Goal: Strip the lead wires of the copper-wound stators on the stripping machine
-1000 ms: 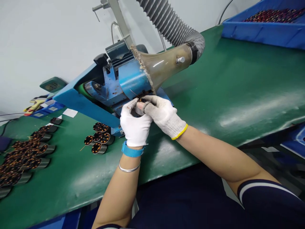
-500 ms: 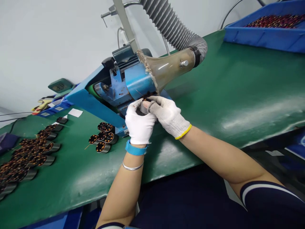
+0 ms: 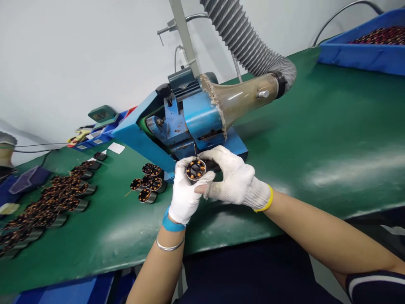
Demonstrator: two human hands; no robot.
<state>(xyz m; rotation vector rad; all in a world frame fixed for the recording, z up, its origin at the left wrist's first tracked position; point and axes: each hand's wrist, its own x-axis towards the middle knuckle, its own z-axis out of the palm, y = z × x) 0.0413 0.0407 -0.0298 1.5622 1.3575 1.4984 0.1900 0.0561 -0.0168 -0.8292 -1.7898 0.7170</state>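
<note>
A motor stator (image 3: pixel 196 169), a metal ring with dark inner parts and copper windings, faces up with a thin wire rising from its far edge. My left hand (image 3: pixel 186 192), in a white glove with a blue wristband, is wrapped round it. To its right is my right hand (image 3: pixel 232 179), in a white knit glove with a yellow cuff and a bare thumb tip. Its fingers and thumb are spread, with fingertips close by the stator's far side; whether they touch it I cannot tell. Just beyond both hands stands a blue belt-driven machine (image 3: pixel 202 116).
Several stators (image 3: pixel 147 181) stand left of my hands, and a large group (image 3: pixel 60 194) fills the table's left side. A clear funnel (image 3: pixel 247 95) joins the machine to a grey ribbed hose (image 3: pixel 253 42). A blue bin (image 3: pixel 360 55) of small parts sits far right.
The stator has come back from the machine toward me and turned face up. My right hand has opened and moved off it slightly. The camera view has shifted left.
</note>
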